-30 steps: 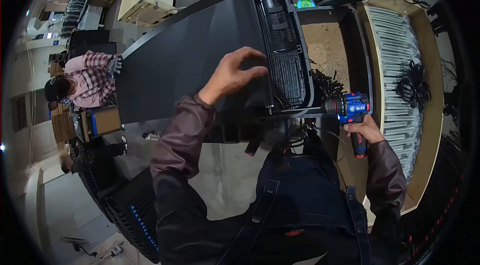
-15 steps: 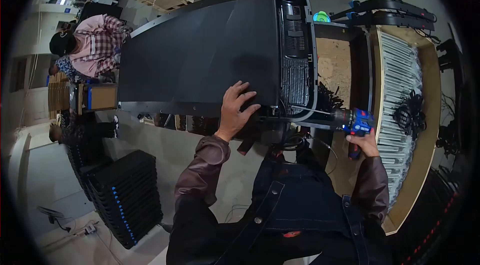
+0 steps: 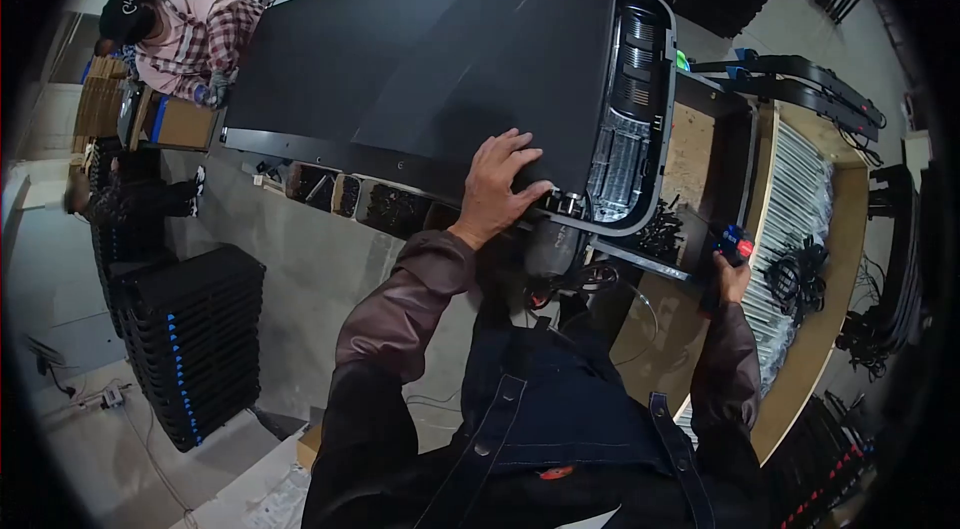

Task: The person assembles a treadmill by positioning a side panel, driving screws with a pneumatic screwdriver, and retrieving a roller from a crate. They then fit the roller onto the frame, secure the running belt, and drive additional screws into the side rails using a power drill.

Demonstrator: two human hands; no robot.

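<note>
A treadmill deck with a black belt (image 3: 430, 59) lies across the view, its motor end with a ribbed, open housing (image 3: 625, 169) at the right. My left hand (image 3: 495, 187) rests on the belt's near corner, fingers spread and holding nothing. By its fingertips is the metal end of the roller (image 3: 567, 203). Off to the right, my right hand (image 3: 733, 281) grips a blue and red cordless drill (image 3: 736, 245), above the near side of a box with bare wooden board inside. The drill's bit is hard to make out here.
Black screws or small parts (image 3: 660, 232) are heaped in the box. A wooden crate (image 3: 848, 259) holds wrapped metal tubes (image 3: 797, 189) and a black cable bundle (image 3: 797, 274). Stacked black panels (image 3: 190, 339) stand at left. A person in a plaid shirt (image 3: 195, 39) works at the far end.
My right hand has drawn the drill away from the roller end, and its long bit no longer points along the frame there. My left hand stays on the belt. The whole view has shifted.
</note>
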